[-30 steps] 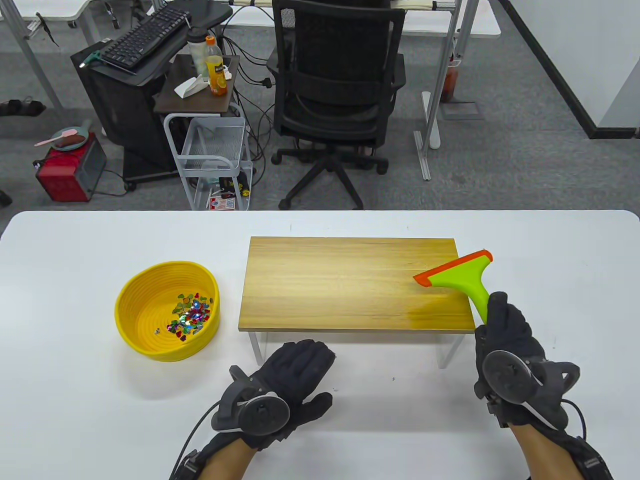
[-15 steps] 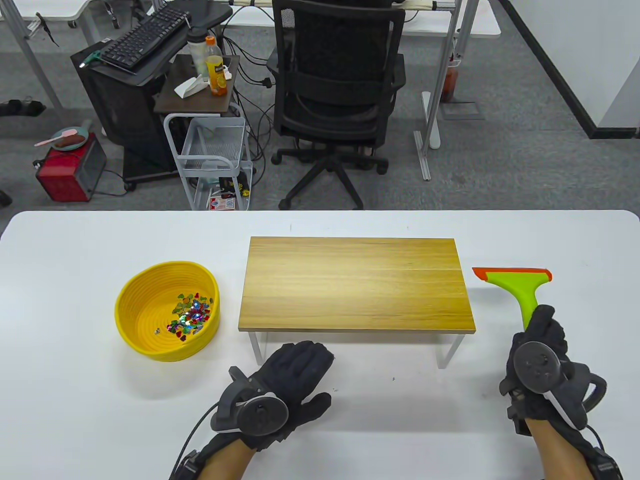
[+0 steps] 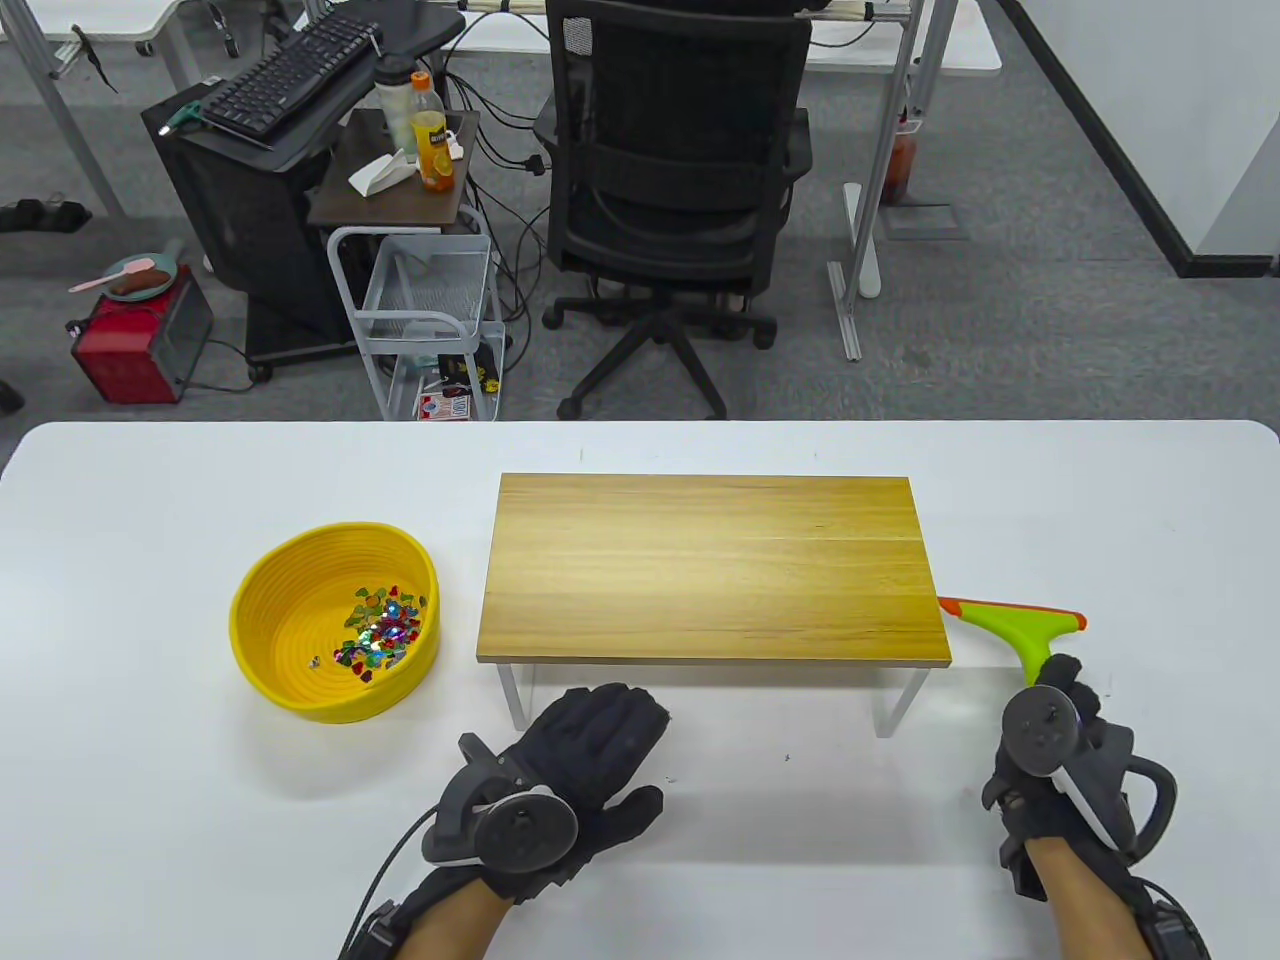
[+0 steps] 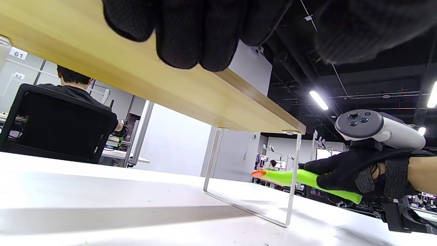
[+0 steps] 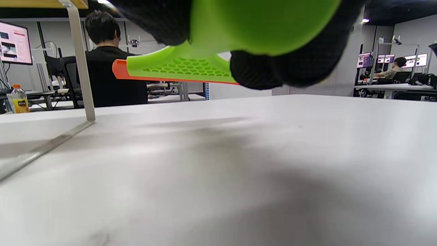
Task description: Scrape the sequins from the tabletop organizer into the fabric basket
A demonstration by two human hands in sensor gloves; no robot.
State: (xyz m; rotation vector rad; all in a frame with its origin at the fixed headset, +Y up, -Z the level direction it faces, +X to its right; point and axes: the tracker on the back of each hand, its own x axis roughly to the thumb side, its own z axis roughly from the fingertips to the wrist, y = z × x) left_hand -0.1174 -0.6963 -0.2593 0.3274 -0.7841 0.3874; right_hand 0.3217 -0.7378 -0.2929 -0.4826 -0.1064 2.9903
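Observation:
A yellow fabric basket (image 3: 262, 640) stands at the left and holds a heap of coloured sequins (image 3: 380, 632). The wooden tabletop organizer (image 3: 712, 568) stands on thin metal legs in the middle; its top is bare. My right hand (image 3: 1058, 745) grips the handle of a green scraper with an orange blade (image 3: 1020, 622), low over the table right of the organizer. The scraper also shows in the right wrist view (image 5: 184, 66) and the left wrist view (image 4: 290, 178). My left hand (image 3: 575, 760) rests flat on the table, fingers spread, in front of the organizer.
The white table (image 3: 150, 800) ends at its far edge behind the organizer. Beyond it stand an office chair (image 3: 675, 190) and a wire cart (image 3: 430, 310). An organizer leg (image 5: 80, 65) stands left of the scraper.
My right hand has carried the scraper off the organizer's right end, moved right and down toward me, and lowered it close to the table. The left hand has not moved.

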